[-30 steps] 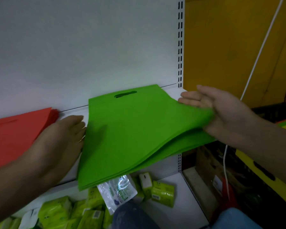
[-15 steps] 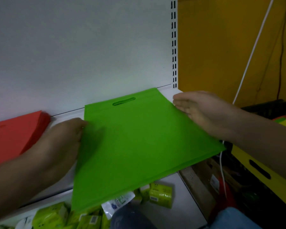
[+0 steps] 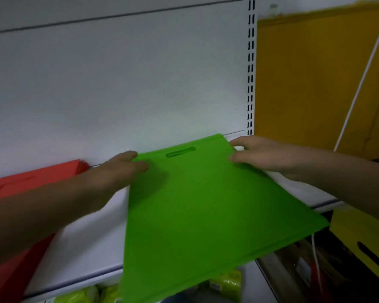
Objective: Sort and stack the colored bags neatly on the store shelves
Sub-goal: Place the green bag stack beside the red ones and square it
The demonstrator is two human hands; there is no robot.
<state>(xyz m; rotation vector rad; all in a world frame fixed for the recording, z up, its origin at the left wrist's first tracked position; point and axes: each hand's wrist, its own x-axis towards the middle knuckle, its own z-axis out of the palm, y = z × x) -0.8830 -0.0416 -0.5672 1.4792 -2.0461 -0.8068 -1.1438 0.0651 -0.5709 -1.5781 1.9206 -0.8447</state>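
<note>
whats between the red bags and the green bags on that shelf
In the head view, the left hand and its forearm cross that gap, fingertips on the green bags; beside the red bags only bare white shelf shows.

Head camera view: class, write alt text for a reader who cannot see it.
Two hands square a stack of green bags on a white shelf; the left hand and right hand touch its far corners. Red bags lie left.

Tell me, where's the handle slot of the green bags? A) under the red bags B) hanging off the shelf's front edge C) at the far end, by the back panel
C: the slot of the green bags lies by the back panel.
</note>
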